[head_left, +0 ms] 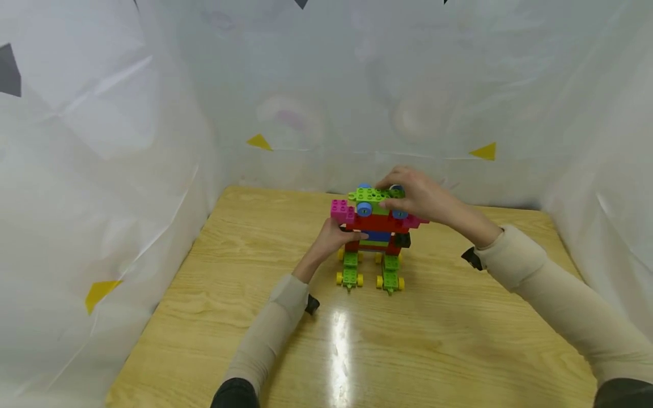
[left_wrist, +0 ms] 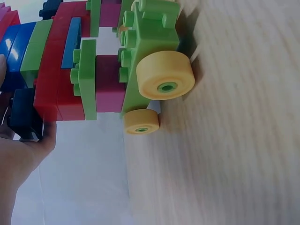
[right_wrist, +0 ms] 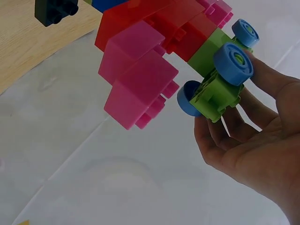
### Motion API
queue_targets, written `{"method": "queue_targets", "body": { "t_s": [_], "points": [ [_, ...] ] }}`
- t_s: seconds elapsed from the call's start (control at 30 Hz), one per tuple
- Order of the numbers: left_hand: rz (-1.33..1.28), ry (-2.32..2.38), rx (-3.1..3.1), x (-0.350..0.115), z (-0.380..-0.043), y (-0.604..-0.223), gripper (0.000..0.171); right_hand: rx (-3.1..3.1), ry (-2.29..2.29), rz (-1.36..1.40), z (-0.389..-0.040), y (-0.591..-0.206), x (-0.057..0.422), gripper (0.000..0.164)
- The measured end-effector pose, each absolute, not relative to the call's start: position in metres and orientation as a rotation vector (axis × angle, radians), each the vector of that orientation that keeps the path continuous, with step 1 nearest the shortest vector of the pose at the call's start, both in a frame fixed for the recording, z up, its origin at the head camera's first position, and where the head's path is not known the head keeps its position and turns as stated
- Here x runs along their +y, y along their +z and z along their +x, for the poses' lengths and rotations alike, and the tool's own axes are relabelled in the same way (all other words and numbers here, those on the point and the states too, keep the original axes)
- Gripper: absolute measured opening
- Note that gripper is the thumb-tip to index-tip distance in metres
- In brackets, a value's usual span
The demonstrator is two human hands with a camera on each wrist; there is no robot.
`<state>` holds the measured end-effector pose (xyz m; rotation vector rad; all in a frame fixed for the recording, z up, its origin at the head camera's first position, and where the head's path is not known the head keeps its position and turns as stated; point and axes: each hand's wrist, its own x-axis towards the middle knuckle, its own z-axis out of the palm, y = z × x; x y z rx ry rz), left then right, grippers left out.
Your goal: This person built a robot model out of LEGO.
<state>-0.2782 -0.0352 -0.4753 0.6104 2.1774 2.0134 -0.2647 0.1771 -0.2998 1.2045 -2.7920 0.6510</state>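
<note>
A toy brick figure with a red, blue and green body stands upright on two green wheeled feet. My left hand grips its body from the left side, thumb across the front; in the left wrist view a black brick juts out beside that hand. On top of the figure lies a green wheeled brick base with blue wheels. Fingers and thumb of my right hand hold this base from its right end. Stepped pink bricks stick out at the shoulder, below the blue wheels.
The wooden table carries the figure near its back edge, its yellow wheels on the surface. White plastic sheeting encloses the back and both sides, with yellow tape pieces on it.
</note>
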Motion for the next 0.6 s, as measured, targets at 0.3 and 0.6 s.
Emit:
{"method": "queue_targets", "body": {
  "t_s": [0.3,0.6],
  "points": [
    [0.637,1.948,2.243,-0.035,-0.288,-0.477,0.063,-2.764,0.665,1.190,-0.274,-0.304,0.179,0.032],
    [0.596,1.696,2.459,-0.085,-0.277,-0.476,0.065,-2.637,0.920,0.880,-0.274,-0.311,0.220,0.047]
  ]
}}
